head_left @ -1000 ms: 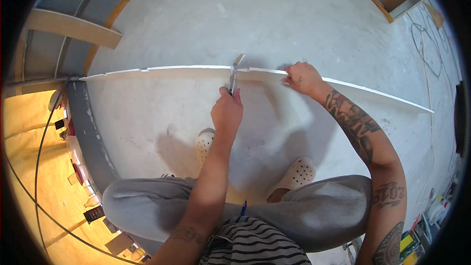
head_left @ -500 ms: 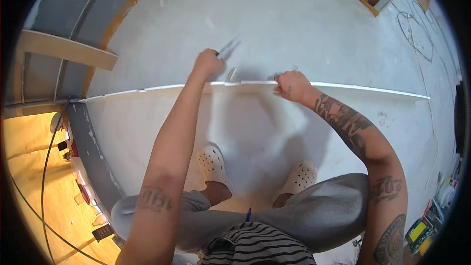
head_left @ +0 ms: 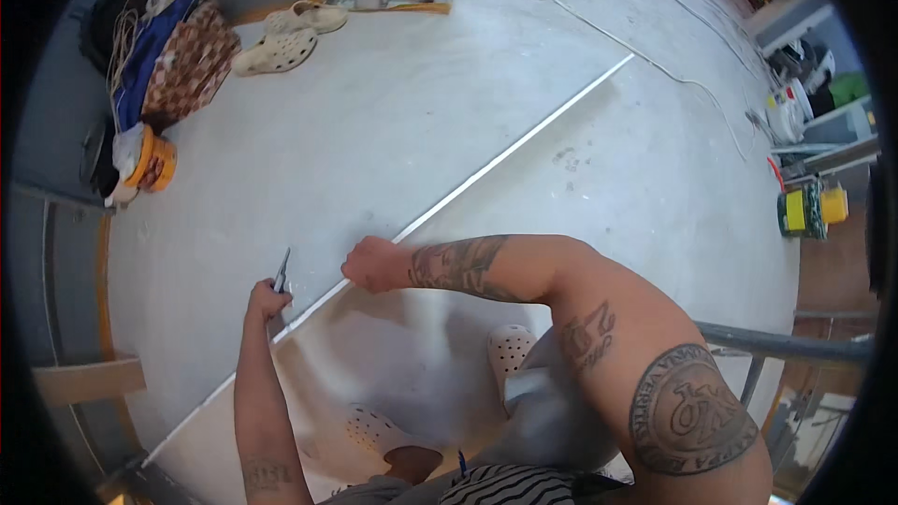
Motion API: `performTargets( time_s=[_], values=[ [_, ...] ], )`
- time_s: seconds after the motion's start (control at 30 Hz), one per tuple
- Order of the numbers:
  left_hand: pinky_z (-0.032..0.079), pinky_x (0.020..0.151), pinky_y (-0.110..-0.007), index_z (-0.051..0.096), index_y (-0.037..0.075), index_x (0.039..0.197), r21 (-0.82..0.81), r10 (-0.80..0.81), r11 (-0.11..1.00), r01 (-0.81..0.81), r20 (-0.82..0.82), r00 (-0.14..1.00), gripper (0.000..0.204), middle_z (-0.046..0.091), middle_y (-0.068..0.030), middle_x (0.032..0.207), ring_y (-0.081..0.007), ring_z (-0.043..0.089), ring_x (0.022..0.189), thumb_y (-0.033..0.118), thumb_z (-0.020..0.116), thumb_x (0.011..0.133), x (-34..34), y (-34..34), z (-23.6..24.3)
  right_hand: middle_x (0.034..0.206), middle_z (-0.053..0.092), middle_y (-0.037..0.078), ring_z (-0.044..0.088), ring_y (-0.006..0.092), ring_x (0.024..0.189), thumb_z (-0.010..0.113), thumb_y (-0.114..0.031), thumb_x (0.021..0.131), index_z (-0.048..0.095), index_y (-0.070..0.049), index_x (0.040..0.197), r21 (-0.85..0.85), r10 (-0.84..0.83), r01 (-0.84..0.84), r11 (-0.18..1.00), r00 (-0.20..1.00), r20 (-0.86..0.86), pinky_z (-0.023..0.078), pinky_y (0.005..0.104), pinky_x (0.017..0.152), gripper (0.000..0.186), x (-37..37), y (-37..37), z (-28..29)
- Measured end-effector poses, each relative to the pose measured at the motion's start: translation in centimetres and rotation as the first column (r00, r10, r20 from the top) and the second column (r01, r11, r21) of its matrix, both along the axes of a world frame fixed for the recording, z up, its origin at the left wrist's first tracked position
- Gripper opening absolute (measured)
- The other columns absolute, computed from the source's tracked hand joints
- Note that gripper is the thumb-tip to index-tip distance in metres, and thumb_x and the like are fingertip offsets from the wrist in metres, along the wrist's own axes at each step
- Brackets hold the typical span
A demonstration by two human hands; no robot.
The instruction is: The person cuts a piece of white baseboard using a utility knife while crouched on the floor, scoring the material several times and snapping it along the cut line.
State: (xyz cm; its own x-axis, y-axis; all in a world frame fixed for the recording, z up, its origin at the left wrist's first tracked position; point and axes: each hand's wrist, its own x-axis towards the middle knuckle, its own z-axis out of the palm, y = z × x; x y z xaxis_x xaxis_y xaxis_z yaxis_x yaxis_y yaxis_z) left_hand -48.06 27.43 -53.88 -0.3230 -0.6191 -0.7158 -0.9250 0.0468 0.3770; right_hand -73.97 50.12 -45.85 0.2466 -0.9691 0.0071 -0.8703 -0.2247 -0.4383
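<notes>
A long, thin white strip [head_left: 510, 151] runs diagonally across the pale floor from lower left to upper right. The fingers of my right hand [head_left: 374, 264] are curled closed on the strip's edge, partly hidden behind the back of the hand. My left hand [head_left: 268, 301] is closed around a slim grey knife-like tool [head_left: 282, 271], its pointed end directed away from me. This hand is beside the strip, on the far side. Part of the strip passes behind my left forearm.
Pale clogs [head_left: 290, 42] rest near the far wall, left of a wooden recess. An orange bucket [head_left: 157, 161] and a checked bag [head_left: 194, 61] stand at left. A cable [head_left: 678, 82] trails beyond the strip's far end. A metal rail [head_left: 795, 343] is at right.
My view has turned right, so the strip now lies diagonally instead of across. The knife-like tool stays in my left hand, and my right hand is still on the strip.
</notes>
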Motion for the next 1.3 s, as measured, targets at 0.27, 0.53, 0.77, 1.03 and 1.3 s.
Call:
performTargets(
  time_s=[0.27, 0.53, 0.77, 1.03, 1.3],
  values=[
    [0.054, 0.085, -0.042, 0.054, -0.008, 0.120, -0.597, -0.081, 0.796, 0.099, 0.056, 0.995, 0.087, 0.067, -0.0250, 0.109, -0.0358, 0.066, 0.102, 0.054, 0.082, 0.064, 3.0, -7.5, 8.7, 0.074, 0.066, 0.011, 0.067, 0.0317, 0.077, 0.062, -0.017, 0.076, 0.065, -0.008, 0.076, -0.034, 0.048, -0.049, 0.998, 0.998, -0.039, 0.054, 0.0459, 0.066, 0.010, 1.4, -1.5, -3.2],
    [0.050, 0.088, -0.044, 0.069, 0.005, 0.105, -0.408, -0.249, 0.856, 0.317, 0.211, 0.945, 0.036, 0.068, -0.0204, 0.105, -0.0382, 0.064, 0.099, 0.026, 0.063, 0.076, 13.5, -2.5, 18.1, 0.080, 0.068, 0.012, 0.066, 0.0330, 0.080, 0.059, -0.037, 0.089, 0.067, -0.010, 0.092, 0.202, 0.056, -0.025, 0.979, 0.988, -0.146, 0.052, 0.0468, 0.070, 0.029, 0.6, -0.8, 2.1],
    [0.051, 0.083, -0.041, 0.069, 0.008, 0.106, -0.442, -0.333, 0.869, 0.224, -0.186, 0.924, 0.030, 0.069, -0.0187, 0.100, -0.0347, 0.065, 0.094, 0.019, 0.063, 0.079, 14.8, 2.8, 14.7, 0.083, 0.068, 0.014, 0.066, 0.0348, 0.082, 0.065, -0.027, 0.082, 0.070, -0.010, 0.090, 0.179, 0.047, -0.026, 0.984, 0.992, -0.115, 0.052, 0.0483, 0.072, 0.020, -2.9, -1.1, 0.8],
    [0.049, 0.079, -0.032, 0.067, 0.001, 0.105, -0.412, -0.406, 0.875, 0.253, -0.339, 0.849, 0.025, 0.068, -0.0131, 0.093, -0.0201, 0.062, 0.084, 0.016, 0.067, 0.085, 2.1, 7.6, 13.5, 0.090, 0.068, 0.016, 0.069, 0.0308, 0.086, 0.067, -0.011, 0.068, 0.071, -0.007, 0.077, 0.043, -0.156, 0.175, 0.984, 0.947, -0.279, 0.055, 0.0440, 0.069, 0.010, -4.8, -1.4, 1.4],
    [0.050, 0.080, -0.036, 0.064, -0.006, 0.105, -0.369, -0.450, 0.877, 0.309, -0.399, 0.799, 0.033, 0.068, -0.0159, 0.088, -0.0263, 0.064, 0.080, 0.010, 0.071, 0.077, -6.8, 11.7, 9.3, 0.106, 0.071, 0.002, 0.067, 0.0249, 0.096, 0.077, -0.021, 0.071, 0.074, -0.016, 0.102, 0.393, -0.171, 0.503, 0.770, 0.756, -0.632, 0.054, 0.0461, 0.068, 0.032, -11.7, -2.1, -3.2]
  ],
)
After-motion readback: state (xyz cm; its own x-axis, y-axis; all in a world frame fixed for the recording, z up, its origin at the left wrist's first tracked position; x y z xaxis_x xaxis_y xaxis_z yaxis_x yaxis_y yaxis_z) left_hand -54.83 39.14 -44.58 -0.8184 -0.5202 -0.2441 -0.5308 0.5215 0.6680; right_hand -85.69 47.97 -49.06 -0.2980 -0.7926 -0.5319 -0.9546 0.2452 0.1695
